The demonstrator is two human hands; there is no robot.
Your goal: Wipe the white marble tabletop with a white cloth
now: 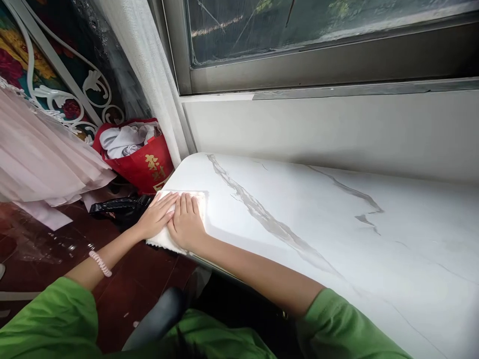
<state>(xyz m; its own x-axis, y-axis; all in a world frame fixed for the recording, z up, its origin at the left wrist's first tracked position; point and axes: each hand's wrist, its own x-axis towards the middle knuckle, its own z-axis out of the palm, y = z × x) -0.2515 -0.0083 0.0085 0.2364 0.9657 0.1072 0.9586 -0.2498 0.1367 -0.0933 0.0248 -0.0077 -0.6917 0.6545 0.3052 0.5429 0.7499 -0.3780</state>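
**Both hands flat on a white cloth at the desk's corner**

The left hand point(157, 215) and the right hand point(186, 221) lie side by side, palms down, on a white cloth point(164, 238). The fingers of both are stretched out and close together, pressing on the cloth rather than gripping it; neither hand closes around anything. The two hands touch along their inner edges.

The cloth sits at the left end of the desk point(318, 219), a white marble-patterned top with grey veins. Its near edge hangs a little over the rim of the desk, below the left wrist.

A pink band point(100, 263) circles the left forearm, and green sleeves point(337, 324) cover both upper arms.

To the left, on the dark red floor point(138, 279), stands a red bag point(144, 162) with pale fabric stuffed in it, just beside a white curtain point(149, 70). A black bag point(119, 208) lies on the floor near the left hand. Pink pleated fabric point(41, 159) spreads out at far left. Above the desk runs a window point(318, 30) with a grey frame.
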